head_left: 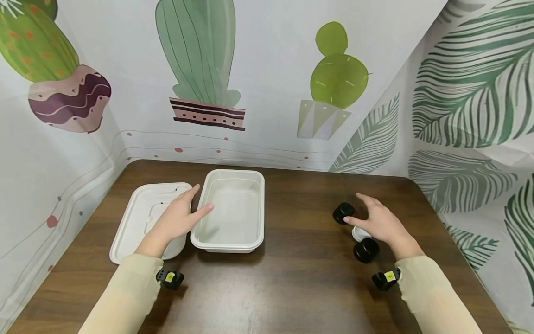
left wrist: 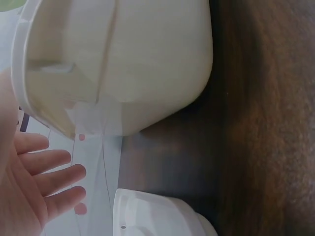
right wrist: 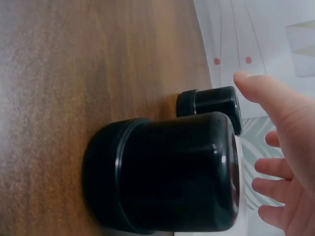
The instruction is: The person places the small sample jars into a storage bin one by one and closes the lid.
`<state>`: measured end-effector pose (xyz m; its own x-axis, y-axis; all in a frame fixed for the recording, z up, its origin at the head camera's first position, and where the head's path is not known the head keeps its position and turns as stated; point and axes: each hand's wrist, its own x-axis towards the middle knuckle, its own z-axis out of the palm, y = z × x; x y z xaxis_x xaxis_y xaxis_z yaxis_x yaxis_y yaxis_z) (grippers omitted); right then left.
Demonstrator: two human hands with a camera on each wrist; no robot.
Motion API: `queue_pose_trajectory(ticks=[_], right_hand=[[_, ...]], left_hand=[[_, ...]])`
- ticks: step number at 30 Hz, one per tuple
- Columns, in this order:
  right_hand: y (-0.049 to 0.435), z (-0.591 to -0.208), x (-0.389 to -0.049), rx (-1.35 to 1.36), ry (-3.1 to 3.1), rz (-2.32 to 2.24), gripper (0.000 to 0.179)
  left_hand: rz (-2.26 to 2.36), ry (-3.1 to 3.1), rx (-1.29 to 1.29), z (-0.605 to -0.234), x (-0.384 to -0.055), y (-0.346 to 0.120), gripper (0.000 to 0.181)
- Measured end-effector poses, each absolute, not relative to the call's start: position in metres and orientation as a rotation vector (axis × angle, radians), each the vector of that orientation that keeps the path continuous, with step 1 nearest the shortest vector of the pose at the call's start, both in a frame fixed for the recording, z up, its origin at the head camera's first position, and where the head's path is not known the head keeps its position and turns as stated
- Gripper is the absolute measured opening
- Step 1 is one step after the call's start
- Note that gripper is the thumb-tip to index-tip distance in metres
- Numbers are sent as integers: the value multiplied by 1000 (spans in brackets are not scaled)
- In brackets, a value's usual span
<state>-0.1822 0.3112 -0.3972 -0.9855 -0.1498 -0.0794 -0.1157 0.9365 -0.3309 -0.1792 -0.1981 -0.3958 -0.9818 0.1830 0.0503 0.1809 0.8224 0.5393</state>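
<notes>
My left hand (head_left: 177, 217) hovers with spread fingers over the gap between a white lid (head_left: 139, 218) and a rectangular off-white plastic box (head_left: 231, 213). Its thumb reaches over the box's left rim; the left wrist view shows the box's side (left wrist: 157, 59) close up, with no finger gripping it. At the right, my right hand (head_left: 380, 225) is held above two small black jars, a far one (head_left: 343, 213) and a near one (head_left: 366, 251). Between them sits a white round piece (head_left: 359, 234), partly covered by the hand. The right fingers are loosely extended and hold nothing.
Everything stands on a dark brown wooden table (head_left: 300, 278). Behind it and at the sides hangs a white cloth (head_left: 271, 93) printed with cacti and leaves. The box and lid are on the left half, the jars on the right.
</notes>
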Motion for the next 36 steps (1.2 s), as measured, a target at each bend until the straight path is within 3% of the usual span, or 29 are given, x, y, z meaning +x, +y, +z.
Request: queue_pose_trajectory(ticks=[28, 36], right_hand=[[302, -406, -193, -275, 2877, -673, 86], [297, -407, -195, -265, 2880, -626, 82]], left_hand=[[1302, 2898, 94, -403, -180, -194, 46], [1366, 2833, 43, -404, -180, -193, 43]])
